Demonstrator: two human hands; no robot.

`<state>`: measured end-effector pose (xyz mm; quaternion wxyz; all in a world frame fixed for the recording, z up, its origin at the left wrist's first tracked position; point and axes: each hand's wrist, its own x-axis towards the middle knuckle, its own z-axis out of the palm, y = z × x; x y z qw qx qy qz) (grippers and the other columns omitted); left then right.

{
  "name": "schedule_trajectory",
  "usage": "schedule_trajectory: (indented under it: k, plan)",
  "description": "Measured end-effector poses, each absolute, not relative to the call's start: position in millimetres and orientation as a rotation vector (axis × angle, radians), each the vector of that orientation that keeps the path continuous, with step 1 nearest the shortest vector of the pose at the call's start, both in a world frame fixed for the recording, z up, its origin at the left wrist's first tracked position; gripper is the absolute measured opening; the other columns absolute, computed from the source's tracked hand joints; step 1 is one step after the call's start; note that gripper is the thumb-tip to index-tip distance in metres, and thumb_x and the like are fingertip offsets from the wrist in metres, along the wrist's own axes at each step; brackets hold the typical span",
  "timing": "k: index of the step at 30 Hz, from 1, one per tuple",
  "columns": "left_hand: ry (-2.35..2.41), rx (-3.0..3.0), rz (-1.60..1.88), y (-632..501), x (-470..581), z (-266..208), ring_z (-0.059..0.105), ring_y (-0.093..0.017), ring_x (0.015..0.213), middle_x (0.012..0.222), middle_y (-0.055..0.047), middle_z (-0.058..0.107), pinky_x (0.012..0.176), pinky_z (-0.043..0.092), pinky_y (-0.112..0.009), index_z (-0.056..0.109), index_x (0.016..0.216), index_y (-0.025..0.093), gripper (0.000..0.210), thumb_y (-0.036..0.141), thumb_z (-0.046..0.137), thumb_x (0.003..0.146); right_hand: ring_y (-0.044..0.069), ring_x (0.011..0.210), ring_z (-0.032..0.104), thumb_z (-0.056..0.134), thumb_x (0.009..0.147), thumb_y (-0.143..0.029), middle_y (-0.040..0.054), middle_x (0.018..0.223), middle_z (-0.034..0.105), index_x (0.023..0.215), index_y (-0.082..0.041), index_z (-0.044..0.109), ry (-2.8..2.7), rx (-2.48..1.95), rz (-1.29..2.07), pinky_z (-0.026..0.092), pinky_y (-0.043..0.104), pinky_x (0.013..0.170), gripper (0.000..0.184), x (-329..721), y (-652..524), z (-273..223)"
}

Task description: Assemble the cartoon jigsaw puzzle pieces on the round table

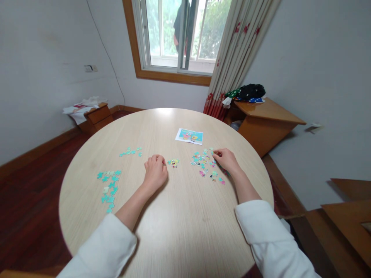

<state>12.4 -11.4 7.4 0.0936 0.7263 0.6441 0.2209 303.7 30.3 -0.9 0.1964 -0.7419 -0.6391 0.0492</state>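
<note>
Left hand (156, 170) curls just beside the small yellow cartoon puzzle patch (174, 163); right hand (225, 158) bends over the teal-and-pink jigsaw pile (196, 156) on the round, pale wooden desk (179, 231). Can't tell if either grips anything; best pick gently, one by one

The table (185, 231) is round, with a pale top. Behind it there is a window (155, 29) in a brown frame (174, 78); through the glass one can see green trees (216, 23) and a dark shape (179, 25), which is not clear. On the right of the window hangs a curtain (232, 58), pale with red flowers. Near it stands a desk (269, 112) with clothes (251, 92) on top. At the left, a small cabinet (100, 116) carries white material (84, 106), and on the wall (58, 34) are a socket (95, 68) and a cable (106, 50). The floor (34, 200) is dark red.
</note>
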Motion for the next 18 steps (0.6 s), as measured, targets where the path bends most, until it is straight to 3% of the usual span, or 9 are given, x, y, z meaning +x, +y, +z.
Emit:
schedule_trajectory:
  k: [18]
  plan:
    - [1.919, 2.137, 0.627, -10.3, 11.5, 4.2, 0.048, -0.026, 0.099, 0.104, -0.011, 0.054, 0.087, 0.037, -0.040, 0.053, 0.086, 0.017, 0.018, 0.010, 0.040, 0.076, 0.020, 0.085, 0.060, 0.055, 0.078, -0.025, 0.0094, 0.094, 0.068, 0.101, -0.018, 0.071, -1.766, -2.073, 0.118, 0.042, 0.028, 0.076, 0.028, 306.9, 34.8, -10.4]
